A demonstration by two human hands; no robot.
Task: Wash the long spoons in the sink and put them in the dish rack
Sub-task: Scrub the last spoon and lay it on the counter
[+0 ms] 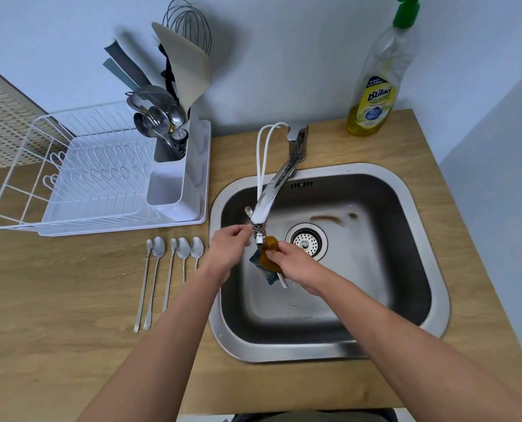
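The right hand (290, 263) has its fingers (273, 254) pinched around a folded sponge (267, 254) (yellow-brown on one face, blue-green on the other), and a pale handle end pokes out below the hand, apparently the long spoon (283, 281) wrapped inside the sponge. The left hand (227, 249) sits just beside it over the sink's left edge, fingers curled in toward the sponge and the faucet tip; whether they grip the spoon's other end I cannot tell, since the hand itself hides it. Both hands hover above the steel sink (430, 269), directly under the outlet of the chrome faucet (272, 193), with the drain strainer (307, 242) just to the right of them.

On the wooden surface (71, 330) to the left of the sink, five more long spoons (157, 269) lie side by side, bowls pointing away from the person, the rightmost partly covered by the left forearm. Behind them stands the white dish rack (80, 184), its plate slots bare, with a cutlery holder (171, 178) at its right end packed with ladles, a whisk and spatulas. A bottle of yellow dish soap (375, 95) stands at the back right, well apart from the hands.
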